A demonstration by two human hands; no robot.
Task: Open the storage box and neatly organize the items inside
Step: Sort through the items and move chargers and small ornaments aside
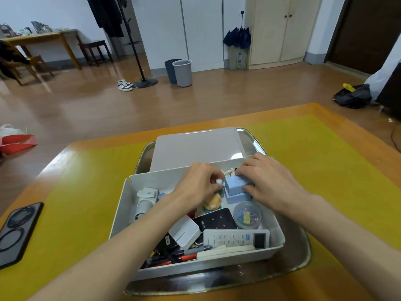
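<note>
The white storage box (121, 213) stands open on a metal tray (301, 253), and its lid (195, 146) lies behind it. Inside lie a white remote (234, 237), a black remote (214, 220), a white case (184, 232), a round tub of binder clips (247, 215), a white handheld device (145, 200), pens (184, 256) and a tan figure (212, 202). My left hand (199, 183) pinches a small white item (219, 181) at the box's far side. My right hand (269, 183) grips a light blue box (236, 190) beside it.
The tray sits on a yellow mat (82, 192) on a wooden table. A black phone (17, 227) lies at the table's left edge. Beyond the table are wooden floor, two bins (180, 71), a coat stand and cupboards.
</note>
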